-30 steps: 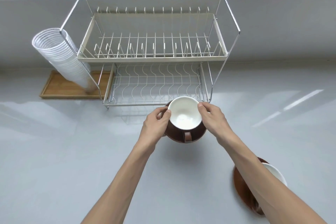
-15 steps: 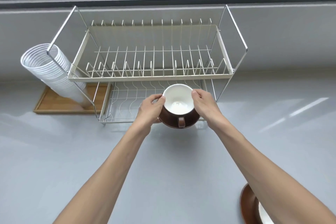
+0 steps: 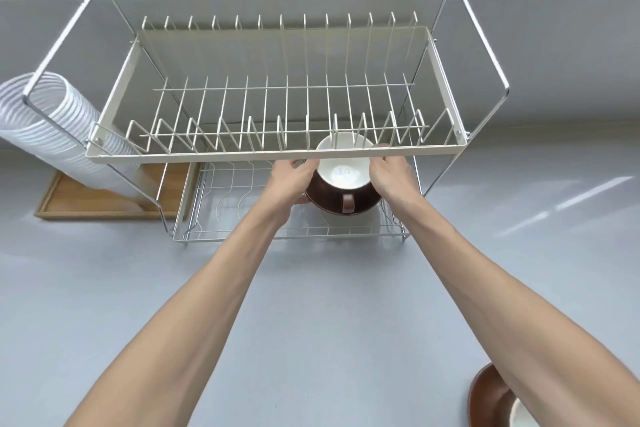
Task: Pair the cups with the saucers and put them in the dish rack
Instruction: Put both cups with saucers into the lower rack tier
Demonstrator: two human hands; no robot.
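A brown cup [image 3: 343,172] with a white inside and a brown handle facing me rests on a brown saucer [image 3: 327,200]. My left hand [image 3: 289,180] grips the saucer's left edge and my right hand [image 3: 393,177] grips its right edge. The pair is inside the lower tier of the two-tier wire dish rack [image 3: 221,152], partly under the upper shelf's front rail. I cannot tell whether the saucer touches the lower wires. A second brown saucer [image 3: 486,395] with a white-lined cup [image 3: 521,414] sits at the bottom right, partly hidden by my right forearm.
A leaning stack of white cups [image 3: 52,125] stands on a wooden tray [image 3: 93,201] to the rack's left. A grey wall and a window sill run behind the rack. Both rack tiers hold no other dishes.
Both hands have carried the cup and saucer forward, from the rack's front edge into the lower tier under the upper shelf. The camera has moved closer to the rack.
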